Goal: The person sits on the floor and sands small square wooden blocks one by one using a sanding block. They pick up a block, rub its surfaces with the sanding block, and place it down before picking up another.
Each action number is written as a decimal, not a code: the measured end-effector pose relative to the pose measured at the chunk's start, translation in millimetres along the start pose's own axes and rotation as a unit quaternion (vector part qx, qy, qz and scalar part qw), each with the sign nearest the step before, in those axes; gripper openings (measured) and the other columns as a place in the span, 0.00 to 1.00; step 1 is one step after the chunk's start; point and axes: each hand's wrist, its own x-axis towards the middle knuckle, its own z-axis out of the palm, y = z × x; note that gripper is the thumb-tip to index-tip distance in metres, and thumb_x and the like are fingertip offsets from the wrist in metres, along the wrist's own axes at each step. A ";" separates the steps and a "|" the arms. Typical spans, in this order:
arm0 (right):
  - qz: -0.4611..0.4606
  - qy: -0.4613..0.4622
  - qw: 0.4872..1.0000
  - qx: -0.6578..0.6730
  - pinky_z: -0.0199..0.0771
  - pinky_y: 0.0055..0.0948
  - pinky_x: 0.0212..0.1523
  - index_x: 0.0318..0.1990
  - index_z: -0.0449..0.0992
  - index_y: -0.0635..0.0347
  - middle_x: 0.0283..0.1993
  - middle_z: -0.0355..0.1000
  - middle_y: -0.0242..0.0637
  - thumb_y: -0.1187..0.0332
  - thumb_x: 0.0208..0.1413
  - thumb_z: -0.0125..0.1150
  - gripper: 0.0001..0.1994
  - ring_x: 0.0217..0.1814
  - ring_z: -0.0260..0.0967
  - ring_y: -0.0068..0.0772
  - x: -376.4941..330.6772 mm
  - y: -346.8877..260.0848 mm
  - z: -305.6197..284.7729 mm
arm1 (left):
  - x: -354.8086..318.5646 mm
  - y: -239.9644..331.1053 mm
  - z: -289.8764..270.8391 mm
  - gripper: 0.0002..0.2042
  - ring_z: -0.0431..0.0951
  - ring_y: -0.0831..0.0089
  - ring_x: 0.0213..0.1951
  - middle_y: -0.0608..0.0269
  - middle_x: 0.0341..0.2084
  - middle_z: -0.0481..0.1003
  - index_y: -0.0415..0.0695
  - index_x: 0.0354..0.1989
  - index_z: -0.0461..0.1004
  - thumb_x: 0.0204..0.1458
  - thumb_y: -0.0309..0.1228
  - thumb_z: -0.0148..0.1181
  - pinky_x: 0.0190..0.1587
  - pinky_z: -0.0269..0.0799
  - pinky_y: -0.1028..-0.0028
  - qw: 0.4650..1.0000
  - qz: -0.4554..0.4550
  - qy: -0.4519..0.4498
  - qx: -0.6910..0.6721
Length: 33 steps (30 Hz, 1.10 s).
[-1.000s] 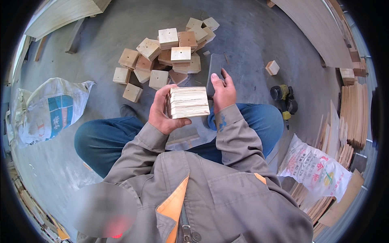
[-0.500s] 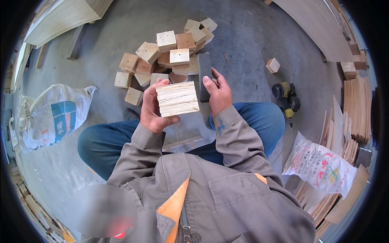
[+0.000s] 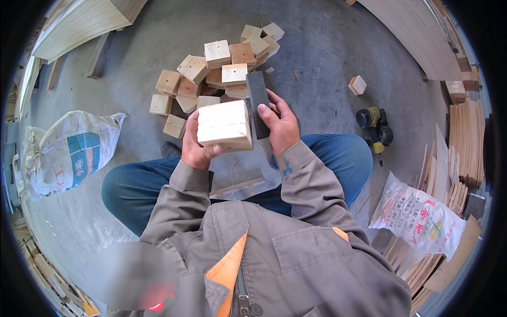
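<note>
My left hand (image 3: 195,147) is wrapped round the side of a thick pale wooden block (image 3: 223,122), with the thumb at its near edge. The block is held up over the floor between my knees, a bright layered face toward me. In my right hand (image 3: 282,127) is a long dark grey sanding block (image 3: 257,105), upright, thumb on one side and fingers behind. It stands close beside the wooden block's right side; whether they touch I cannot tell. Beyond my hands lies a heap of similar wooden blocks (image 3: 193,68), several with a small hole in the face.
A single wooden block (image 3: 357,85) and a yellow-black cordless drill (image 3: 376,127) lie on the floor to the right. White woven sacks lie at left (image 3: 74,150) and right (image 3: 420,214). Stacked wood strips (image 3: 466,142) line the right edge; large boards (image 3: 87,26) stand at the far left.
The wooden block has moved slightly left and tilted, so its near side now shows. My right hand has brought the sanding block left and toward me, closer to it.
</note>
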 end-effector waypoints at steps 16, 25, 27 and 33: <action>-0.054 -0.073 0.994 -0.066 0.70 0.27 0.61 0.68 0.64 0.69 0.61 0.71 0.43 0.66 0.61 0.68 0.32 0.59 0.70 0.29 -6.9 13.3 6.0 | -0.6 -31.0 -33.8 0.26 0.74 0.58 0.61 0.53 0.60 0.72 0.37 0.67 0.63 0.65 0.41 0.56 0.66 0.68 0.59 0.947 -0.124 0.168 -0.246; -0.122 -0.078 0.943 -0.299 0.64 0.39 0.68 0.67 0.67 0.67 0.63 0.68 0.57 0.56 0.56 0.68 0.35 0.67 0.64 0.50 -19.1 16.5 20.6 | -4.9 -37.7 -31.8 0.36 0.76 0.60 0.58 0.56 0.57 0.74 0.41 0.68 0.62 0.55 0.44 0.69 0.62 0.73 0.60 0.970 -0.163 0.121 -0.137; -0.139 -0.059 0.935 -0.321 0.64 0.40 0.67 0.67 0.67 0.67 0.62 0.68 0.57 0.57 0.56 0.68 0.35 0.66 0.65 0.52 -16.1 17.8 19.6 | -5.6 -36.4 -34.6 0.36 0.77 0.60 0.58 0.56 0.57 0.74 0.41 0.68 0.62 0.54 0.43 0.69 0.62 0.73 0.59 0.968 -0.185 0.107 -0.132; -0.013 0.084 0.939 -0.334 0.70 0.40 0.63 0.67 0.67 0.67 0.63 0.69 0.58 0.58 0.56 0.68 0.34 0.60 0.72 0.53 17.5 51.4 -17.5 | -6.1 -29.2 -21.8 0.42 0.75 0.59 0.60 0.58 0.63 0.70 0.48 0.73 0.57 0.52 0.51 0.68 0.59 0.74 0.54 0.972 -0.149 -0.005 -0.183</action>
